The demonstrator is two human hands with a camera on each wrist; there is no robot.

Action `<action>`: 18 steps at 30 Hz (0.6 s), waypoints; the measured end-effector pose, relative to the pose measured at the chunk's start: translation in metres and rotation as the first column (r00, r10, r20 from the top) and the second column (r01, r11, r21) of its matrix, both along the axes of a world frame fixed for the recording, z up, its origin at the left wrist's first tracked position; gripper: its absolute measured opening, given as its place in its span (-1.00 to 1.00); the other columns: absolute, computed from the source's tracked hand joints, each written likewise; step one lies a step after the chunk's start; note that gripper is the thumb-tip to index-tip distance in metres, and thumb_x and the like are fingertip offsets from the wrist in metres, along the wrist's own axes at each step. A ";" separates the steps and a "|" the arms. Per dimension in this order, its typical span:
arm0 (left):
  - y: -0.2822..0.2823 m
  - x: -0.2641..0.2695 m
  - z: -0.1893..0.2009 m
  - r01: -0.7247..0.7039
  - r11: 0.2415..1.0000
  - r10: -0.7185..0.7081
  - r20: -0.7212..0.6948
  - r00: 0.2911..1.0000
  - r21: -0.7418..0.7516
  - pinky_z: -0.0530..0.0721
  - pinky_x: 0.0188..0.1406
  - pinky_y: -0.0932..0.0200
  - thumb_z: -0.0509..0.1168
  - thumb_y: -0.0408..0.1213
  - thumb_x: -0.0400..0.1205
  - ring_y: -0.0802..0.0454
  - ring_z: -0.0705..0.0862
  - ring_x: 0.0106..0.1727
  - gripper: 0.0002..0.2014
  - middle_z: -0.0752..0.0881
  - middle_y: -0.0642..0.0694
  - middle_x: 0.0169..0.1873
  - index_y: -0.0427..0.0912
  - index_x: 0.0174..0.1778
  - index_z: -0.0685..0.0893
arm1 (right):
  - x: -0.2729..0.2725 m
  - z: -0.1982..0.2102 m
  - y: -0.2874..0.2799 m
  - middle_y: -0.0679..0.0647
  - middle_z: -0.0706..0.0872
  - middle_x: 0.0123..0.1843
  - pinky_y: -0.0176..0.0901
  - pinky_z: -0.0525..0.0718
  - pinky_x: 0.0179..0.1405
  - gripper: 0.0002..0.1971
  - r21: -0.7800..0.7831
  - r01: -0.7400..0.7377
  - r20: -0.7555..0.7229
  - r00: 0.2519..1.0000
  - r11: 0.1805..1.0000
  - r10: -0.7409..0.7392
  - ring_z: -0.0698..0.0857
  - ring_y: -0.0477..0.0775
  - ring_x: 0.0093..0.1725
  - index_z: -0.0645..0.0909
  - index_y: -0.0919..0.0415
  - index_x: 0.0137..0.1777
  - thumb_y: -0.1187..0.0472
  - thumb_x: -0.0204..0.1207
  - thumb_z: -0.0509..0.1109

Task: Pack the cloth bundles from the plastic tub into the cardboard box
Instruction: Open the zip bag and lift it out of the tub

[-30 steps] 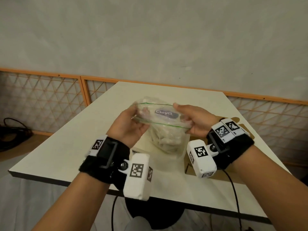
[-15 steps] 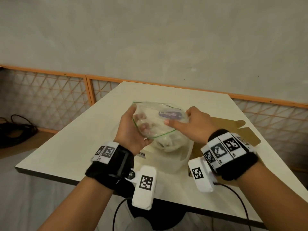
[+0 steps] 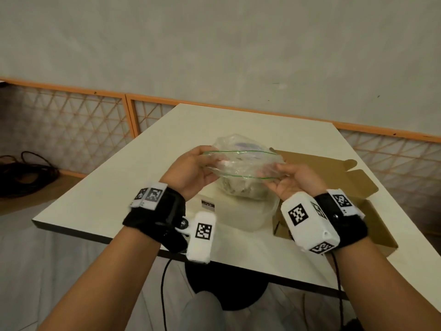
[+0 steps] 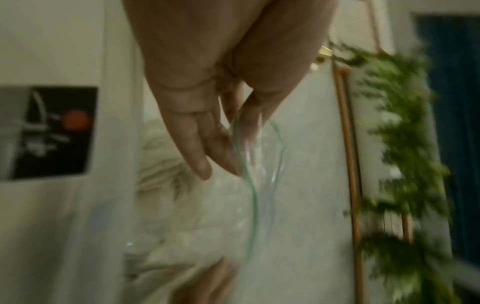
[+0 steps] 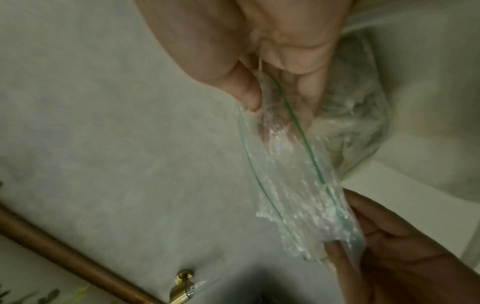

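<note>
Bag: we hold a clear zip bag of pale cloth in the air, above the tub and just left of the box.
Left grip: our left hand pinches the bag's left top corner, by the green seal line.
Right grip: our right hand pinches the right top corner, thumb on top of the film.
Seal: the two green lines stand apart in the middle, so we judge the mouth is open.
Box: it sits on the surface with flaps open, to our right.
Risk, spill: if we tilt the open mouth on the way to the box, the cloth could slide out.
Risk, slip: the film is thin and slick; a loose pinch at one corner would let the bag swing or drop back into the tub.
Risk, snag: the bag could catch on a box flap.
</note>
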State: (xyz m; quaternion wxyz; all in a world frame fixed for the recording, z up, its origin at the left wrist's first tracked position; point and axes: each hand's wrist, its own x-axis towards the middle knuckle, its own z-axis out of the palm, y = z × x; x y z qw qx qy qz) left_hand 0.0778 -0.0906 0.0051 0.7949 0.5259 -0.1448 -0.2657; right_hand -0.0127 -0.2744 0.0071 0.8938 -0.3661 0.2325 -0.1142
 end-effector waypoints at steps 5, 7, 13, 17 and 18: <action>-0.007 -0.014 0.005 0.152 0.988 -0.152 -0.025 0.988 0.006 0.69 -0.36 0.18 0.18 -0.39 0.33 0.05 0.53 -0.44 -0.94 0.51 -0.03 -0.49 -0.15 -0.41 0.46 | 0.010 0.007 0.009 0.03 0.60 -0.31 -0.40 0.26 -0.64 -0.79 -0.055 -0.013 -0.098 0.995 0.998 0.007 0.33 -0.09 -0.51 0.63 0.23 -0.18 0.29 0.51 0.15; -0.011 -0.018 0.009 0.096 0.994 -0.097 0.004 0.995 0.053 0.48 -0.46 0.24 0.23 -0.25 0.22 -0.01 0.35 -0.47 -0.86 0.38 -0.06 -0.52 -0.13 -0.43 0.38 | 0.011 0.014 0.013 0.03 0.64 -0.34 -0.32 0.35 -0.44 -0.71 -0.162 -0.064 -0.128 0.991 0.985 0.043 0.43 0.00 -0.46 0.66 0.19 -0.43 0.16 0.47 0.25; -0.019 -0.018 0.006 -0.002 0.967 -0.067 0.259 0.964 0.256 0.57 -0.36 0.19 0.54 -0.15 0.41 0.09 0.46 -0.54 -0.71 0.62 -0.07 -0.44 -0.13 -0.24 0.54 | 0.017 0.023 0.007 0.04 0.59 -0.29 -0.26 0.59 -0.47 -0.62 -0.410 -0.119 -0.289 0.957 0.904 -0.005 0.59 0.06 -0.46 0.38 0.15 -0.44 0.02 0.58 0.25; -0.010 0.000 0.002 -0.260 0.934 0.167 0.344 0.924 0.245 0.76 -0.19 0.09 0.44 -0.26 0.55 0.06 0.69 -0.38 -0.83 0.67 -0.18 -0.25 -0.18 -0.25 0.57 | 0.012 0.027 -0.001 0.13 0.73 -0.31 -0.35 0.53 -0.59 -0.90 -0.393 -0.069 -0.123 0.992 0.917 0.022 0.66 -0.01 -0.52 0.61 0.25 -0.17 0.22 0.53 0.37; -0.007 0.005 0.000 -0.311 0.917 0.215 0.348 0.912 0.248 0.75 -0.28 0.15 0.43 -0.28 0.56 0.10 0.68 -0.45 -0.87 0.67 -0.17 -0.24 -0.18 -0.14 0.59 | 0.011 0.024 -0.003 0.18 0.75 -0.13 -0.28 0.62 -0.49 -0.89 -0.457 -0.080 -0.087 0.995 0.886 0.045 0.72 0.02 -0.36 0.64 0.31 -0.02 0.31 0.50 0.39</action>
